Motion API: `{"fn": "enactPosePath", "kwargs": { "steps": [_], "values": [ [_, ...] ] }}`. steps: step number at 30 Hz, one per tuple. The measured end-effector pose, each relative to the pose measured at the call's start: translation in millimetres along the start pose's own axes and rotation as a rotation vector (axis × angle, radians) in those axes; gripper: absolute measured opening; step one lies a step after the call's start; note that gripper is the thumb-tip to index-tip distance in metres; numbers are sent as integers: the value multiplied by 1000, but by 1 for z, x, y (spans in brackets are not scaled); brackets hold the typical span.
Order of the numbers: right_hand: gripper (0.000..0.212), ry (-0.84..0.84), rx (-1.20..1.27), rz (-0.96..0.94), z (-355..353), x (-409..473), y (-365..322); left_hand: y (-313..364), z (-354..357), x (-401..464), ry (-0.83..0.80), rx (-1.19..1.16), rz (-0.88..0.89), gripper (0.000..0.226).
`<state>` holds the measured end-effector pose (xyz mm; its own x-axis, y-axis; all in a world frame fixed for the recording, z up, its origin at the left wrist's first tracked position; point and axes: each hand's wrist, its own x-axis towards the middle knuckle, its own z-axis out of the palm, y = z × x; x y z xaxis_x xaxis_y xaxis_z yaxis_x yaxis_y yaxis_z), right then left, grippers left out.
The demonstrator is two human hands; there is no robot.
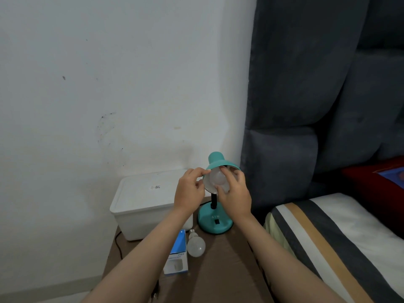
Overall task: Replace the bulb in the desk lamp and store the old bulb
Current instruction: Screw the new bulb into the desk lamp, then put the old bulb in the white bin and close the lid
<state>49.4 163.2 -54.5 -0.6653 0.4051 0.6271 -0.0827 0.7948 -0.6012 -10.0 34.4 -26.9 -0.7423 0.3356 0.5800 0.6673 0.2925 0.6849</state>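
Head view, the only one: a teal desk lamp (215,223) stands at the back of a brown bench (225,270), its shade (218,164) tipped so the open mouth faces toward the camera and slightly down. A frosted bulb (215,177) sits inside the shade; whether it is fully seated in the socket cannot be told, since the base is hidden. Right hand (235,193): grip closed around the bulb's globe, thumb below, fingers over the top and right side. Left hand (189,189): fingertips pinch the shade's left rim, steadying it. The bulb's long axis runs up and back from the right grip into the shade's neck, so any turning must go round that tilted line, and pulling or pushing must follow it too. Right hand is the nearer one, already on the bulb; the left only braces. A second bulb (196,246) lies loose on the bench in front of the lamp base, screw cap pointing away toward the back, well below both hands. Just to its left lies a blue-and-white bulb carton (176,254). Behind that, a white lidded bin (144,206) sits against the wall. Which bulb is old and which is new cannot be told from here. Judgement: twisting stage at the socket, storing not yet done.
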Motion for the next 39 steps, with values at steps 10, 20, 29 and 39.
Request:
{"fn": "enactPosePath", "kwargs": {
  "steps": [10,20,29,39],
  "values": [
    [37,103,41,-96,-8,-10,-12,4,-8,-15,-26,-6,21,44],
    [21,-127,125,-175,56,-43,-64,-43,-73,-48,74,114,-194,42],
    [68,-375,-29,179,110,-23,-53,-126,-135,-61,115,388,-580,76],
    [87,-468,-8,266,126,-15,-40,-153,-138,-64,62,219,-521,73]
  ]
}}
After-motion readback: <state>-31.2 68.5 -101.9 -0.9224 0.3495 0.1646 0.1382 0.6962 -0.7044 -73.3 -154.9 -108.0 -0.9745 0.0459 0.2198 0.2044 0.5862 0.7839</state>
